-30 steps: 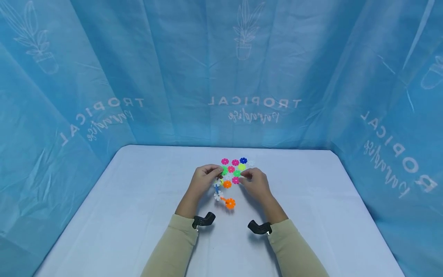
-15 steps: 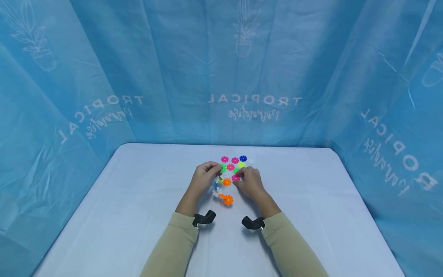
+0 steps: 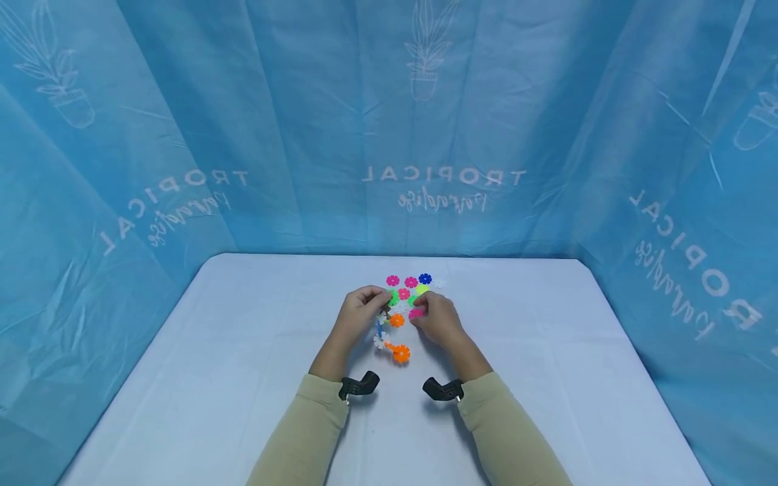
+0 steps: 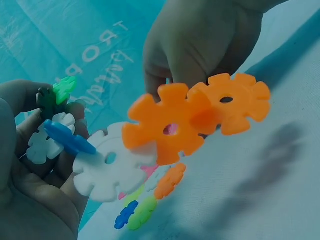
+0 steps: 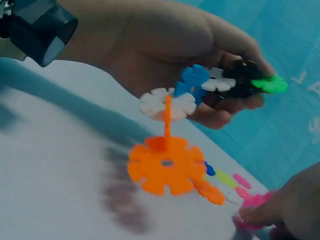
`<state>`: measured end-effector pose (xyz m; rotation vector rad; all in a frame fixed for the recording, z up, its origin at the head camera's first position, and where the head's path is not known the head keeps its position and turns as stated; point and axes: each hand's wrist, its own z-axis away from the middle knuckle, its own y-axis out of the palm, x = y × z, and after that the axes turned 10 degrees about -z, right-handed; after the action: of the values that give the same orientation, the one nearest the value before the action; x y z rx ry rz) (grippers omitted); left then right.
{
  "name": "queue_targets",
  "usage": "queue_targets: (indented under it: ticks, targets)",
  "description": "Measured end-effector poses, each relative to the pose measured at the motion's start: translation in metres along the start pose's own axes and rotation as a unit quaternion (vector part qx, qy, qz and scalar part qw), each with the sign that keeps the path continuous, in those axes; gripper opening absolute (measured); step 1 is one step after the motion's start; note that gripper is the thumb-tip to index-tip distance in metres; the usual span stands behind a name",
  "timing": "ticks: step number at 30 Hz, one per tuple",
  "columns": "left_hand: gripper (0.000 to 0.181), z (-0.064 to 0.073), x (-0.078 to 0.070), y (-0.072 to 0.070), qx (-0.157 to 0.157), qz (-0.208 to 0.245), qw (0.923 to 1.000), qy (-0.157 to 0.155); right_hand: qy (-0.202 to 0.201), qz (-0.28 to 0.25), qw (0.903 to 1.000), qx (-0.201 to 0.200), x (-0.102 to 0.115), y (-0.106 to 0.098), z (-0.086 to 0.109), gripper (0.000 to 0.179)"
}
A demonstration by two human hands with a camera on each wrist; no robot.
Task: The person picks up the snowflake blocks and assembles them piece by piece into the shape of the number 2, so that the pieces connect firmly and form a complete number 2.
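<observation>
My left hand (image 3: 355,318) pinches a chain of snowflake-shaped plastic discs by its far end, near a green disc (image 5: 271,83) and a black disc (image 5: 239,79). From there the chain runs through a white disc, a blue disc (image 4: 65,137) and a second white disc (image 4: 95,172) to two orange discs (image 4: 142,120), hanging above the table. In the right wrist view my right hand (image 5: 295,205) pinches a pink disc (image 5: 255,201) between thumb and fingers, low over the loose discs. Part of that pink disc is hidden by the fingers.
Several loose discs lie flat beyond and between the hands, among them a dark blue disc (image 3: 425,278), a yellow disc (image 3: 422,289) and an orange disc (image 3: 396,320). The white table (image 3: 255,351) meets a blue printed curtain (image 3: 316,135) at its back and sides.
My right hand has come left and nearer, and now grips the pink disc, which has shifted slightly right of its neighbours. The left hand stays put, the chain swaying a little.
</observation>
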<state>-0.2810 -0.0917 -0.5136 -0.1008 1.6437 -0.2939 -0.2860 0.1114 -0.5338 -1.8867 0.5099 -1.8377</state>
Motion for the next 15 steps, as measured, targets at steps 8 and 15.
queue_targets:
  ticks: [8,15]
  targets:
    - [0.025,0.0,0.0,0.002,0.011,-0.008,0.9998,0.013,-0.053,-0.183,0.9816,-0.017,-0.011,-0.027,0.013,0.007]
    - [0.025,0.001,0.003,0.003,0.025,-0.023,0.9993,0.018,-0.16,-0.266,0.9507,0.004,-0.005,-0.031,0.018,0.015]
